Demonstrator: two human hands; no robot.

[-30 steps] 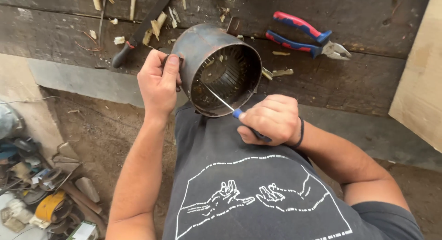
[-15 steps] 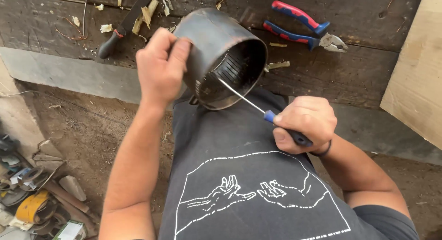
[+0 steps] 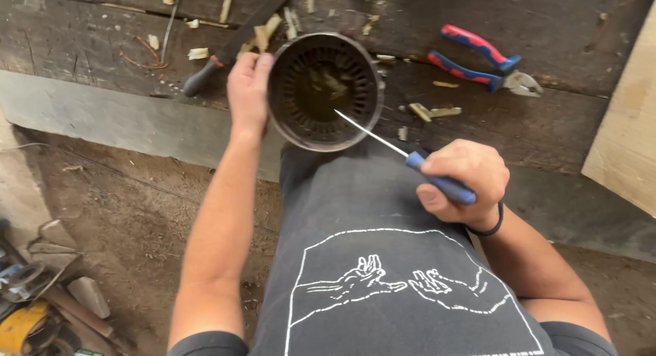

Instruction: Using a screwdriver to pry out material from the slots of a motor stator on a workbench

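My left hand grips the left rim of a round, dark metal cylinder with slotted inner walls, its open end turned up toward me. It rests at the front edge of a dark wooden bench, against my grey shirt. My right hand is closed around the blue handle of a thin screwdriver. The shaft's tip reaches just inside the cylinder's opening.
Red-and-blue pliers lie on the bench at the upper right. A dark-handled tool and several wood chips lie around the cylinder. A pale board leans at the right. Scrap and a yellow object sit on the dirt floor, lower left.
The cylinder has been turned so its opening faces up toward me. My right hand has drawn back to the right, pulling the screwdriver shaft partly out.
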